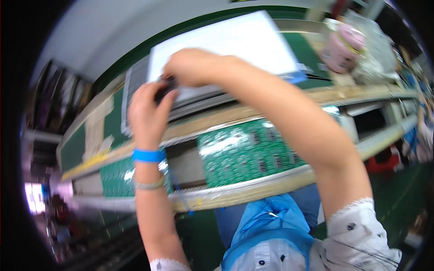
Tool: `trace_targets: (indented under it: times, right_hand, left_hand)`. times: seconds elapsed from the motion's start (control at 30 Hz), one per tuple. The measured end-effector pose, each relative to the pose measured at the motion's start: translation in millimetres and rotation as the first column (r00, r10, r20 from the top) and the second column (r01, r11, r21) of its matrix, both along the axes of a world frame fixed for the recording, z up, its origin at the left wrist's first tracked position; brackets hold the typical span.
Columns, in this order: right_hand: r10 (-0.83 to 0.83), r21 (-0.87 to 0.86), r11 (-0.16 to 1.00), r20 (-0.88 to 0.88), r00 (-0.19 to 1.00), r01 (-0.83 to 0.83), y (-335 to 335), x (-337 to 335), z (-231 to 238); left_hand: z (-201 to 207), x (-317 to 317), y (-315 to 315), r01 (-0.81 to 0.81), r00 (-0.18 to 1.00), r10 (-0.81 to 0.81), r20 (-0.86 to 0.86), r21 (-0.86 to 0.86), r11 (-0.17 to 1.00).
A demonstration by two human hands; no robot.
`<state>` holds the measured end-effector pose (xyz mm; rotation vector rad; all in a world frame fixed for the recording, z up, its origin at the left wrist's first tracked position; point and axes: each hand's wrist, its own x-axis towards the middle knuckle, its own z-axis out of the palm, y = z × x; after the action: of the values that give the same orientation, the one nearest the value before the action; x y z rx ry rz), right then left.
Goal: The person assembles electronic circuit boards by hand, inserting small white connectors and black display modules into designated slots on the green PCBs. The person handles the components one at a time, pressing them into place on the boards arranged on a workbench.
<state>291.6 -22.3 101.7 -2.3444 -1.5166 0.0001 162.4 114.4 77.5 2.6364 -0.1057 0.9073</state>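
Observation:
Over the grey tray (136,88), my left hand (147,110) curls its fingers and thumb about a small dark piece (163,90), too blurred to name. My right hand (194,67) reaches across from the right, its fingers bent down and closed at the same dark piece; its fingertips are smeared and partly hidden. Beneath both hands lies a large white sheet (244,40) on the tray. A blue wrist strap (149,156) circles my left wrist, with a thin blue cord hanging from it.
In the rail channel nearer me lie a large green circuit board (244,153) and another green circuit board (118,177), with a gap between them. A pink container (344,47) and a clear plastic bag (379,52) stand far right. Tape strips (97,124) mark the left bench.

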Motion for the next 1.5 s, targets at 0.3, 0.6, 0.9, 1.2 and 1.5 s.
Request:
trace_targets:
  times: [0.3, 0.6, 0.9, 1.2, 1.5]
  right_hand:
    - [0.067, -0.099, 0.993, -0.002, 0.998, -0.067, 14, 40, -13]
    - [0.020, -0.147, 0.989, -0.113, 0.993, -0.037, 17, 14, -9]
    - [-0.182, 0.178, 0.969, 0.047, 0.982, 0.171, -3, -3, -4]
    - [-0.164, 0.126, 0.979, 0.003, 0.987, 0.162, -28, 6, -7]
    - [-0.602, 0.442, 0.753, 0.164, 0.781, 0.488, -273, -2, 38]
  left_hand:
    - [-8, 45, 52, 0.087, 0.942, -0.173, -0.288, -0.288, 0.954]
    - [-17, 42, 77, -0.045, 0.929, -0.017, -0.369, -0.158, 0.986]
    - [-16, 36, 68, -0.033, 0.974, -0.033, -0.224, -0.285, 0.958]
    - [-11, 36, 40, 0.105, 0.970, -0.095, -0.223, 0.035, 0.994]
    - [1, 9, -21, -0.263, 0.942, 0.317, -0.109, 0.348, 0.900]
